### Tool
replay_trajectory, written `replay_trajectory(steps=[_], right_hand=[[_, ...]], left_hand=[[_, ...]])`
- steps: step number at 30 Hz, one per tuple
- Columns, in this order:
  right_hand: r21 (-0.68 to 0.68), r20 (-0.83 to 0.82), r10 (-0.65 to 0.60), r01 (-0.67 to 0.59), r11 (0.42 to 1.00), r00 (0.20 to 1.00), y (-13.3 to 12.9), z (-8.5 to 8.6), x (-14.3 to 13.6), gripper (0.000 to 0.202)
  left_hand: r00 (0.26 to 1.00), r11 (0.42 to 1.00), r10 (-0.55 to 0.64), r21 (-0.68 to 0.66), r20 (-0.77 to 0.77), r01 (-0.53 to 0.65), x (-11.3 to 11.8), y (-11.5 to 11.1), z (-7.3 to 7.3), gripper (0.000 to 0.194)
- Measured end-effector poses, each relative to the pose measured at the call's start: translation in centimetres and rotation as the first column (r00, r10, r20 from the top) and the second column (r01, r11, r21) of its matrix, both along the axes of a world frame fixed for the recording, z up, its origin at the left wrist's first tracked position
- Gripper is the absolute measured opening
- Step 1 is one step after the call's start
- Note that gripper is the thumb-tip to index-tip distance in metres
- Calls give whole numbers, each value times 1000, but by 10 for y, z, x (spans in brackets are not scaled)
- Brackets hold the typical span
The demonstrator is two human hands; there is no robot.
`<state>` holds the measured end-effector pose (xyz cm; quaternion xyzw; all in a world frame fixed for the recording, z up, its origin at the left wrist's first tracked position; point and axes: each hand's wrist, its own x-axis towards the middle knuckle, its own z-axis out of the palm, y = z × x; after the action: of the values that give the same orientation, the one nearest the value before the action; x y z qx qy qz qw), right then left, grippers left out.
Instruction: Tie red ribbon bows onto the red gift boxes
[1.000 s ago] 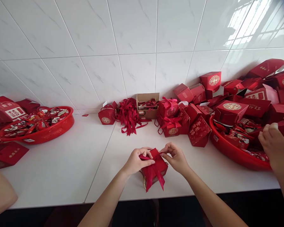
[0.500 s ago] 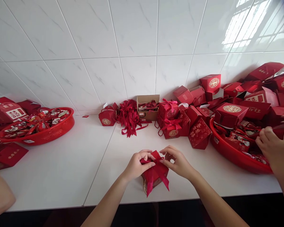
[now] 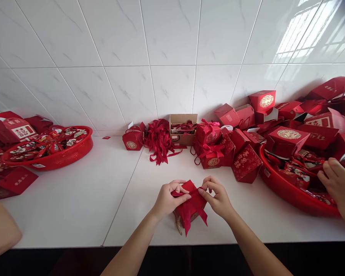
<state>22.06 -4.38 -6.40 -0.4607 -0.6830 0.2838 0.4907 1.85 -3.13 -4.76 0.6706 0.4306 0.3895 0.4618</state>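
A small red gift box (image 3: 194,220) stands near the front of the white counter, its top covered by a red ribbon (image 3: 186,214) tied in a bow. My left hand (image 3: 172,197) pinches the bow's left loop between thumb and fingers. On the other side, my right hand (image 3: 217,196) pinches the right loop. Two ribbon tails hang down the near face of the box. A gold twisted cord (image 3: 178,225) dangles at its lower left. The knot is partly hidden by my fingers.
Behind are loose red ribbons (image 3: 160,140), a cardboard box (image 3: 183,138) and two bow-tied boxes (image 3: 211,157). Red baskets of sweets stand left (image 3: 74,151) and right (image 3: 293,199). Another person's hand (image 3: 337,184) reaches into the right one; an arm (image 3: 2,230) shows at left.
My right fingers have closed on the right loop and drawn it slightly outward. My left hand keeps its pinch. The view has shifted a little, and the other person's hand at right moved.
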Motion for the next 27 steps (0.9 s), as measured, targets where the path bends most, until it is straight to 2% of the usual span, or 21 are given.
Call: replay_trajectory(steps=[7,20,23,25,26,27], right_hand=[[-40,-66,-109,107,994,992,-5,-17,0,27],[-43,-67,-156,153,987,985,-5,-20,1,27],[-34,-92,-56,53,998,994,-4,-23,11,28],[-53,-117,127,-134,990,985,-4,-25,24,28],[-77,-119,236,-246,966,965,-4,-26,30,36],[-114,-110,334,-345,932,936,-5,-27,36,57]], left_hand=[[999,999,33,11,38,-33,3,-1,-9,48],[999,1000,26,-17,42,-26,5,-1,-6,49],[995,998,61,-12,80,-60,8,-1,-7,48],[991,998,58,-20,122,-56,8,-1,-7,45],[988,999,45,-27,147,-41,9,0,-6,44],[985,999,26,-35,172,-20,9,0,-5,42]])
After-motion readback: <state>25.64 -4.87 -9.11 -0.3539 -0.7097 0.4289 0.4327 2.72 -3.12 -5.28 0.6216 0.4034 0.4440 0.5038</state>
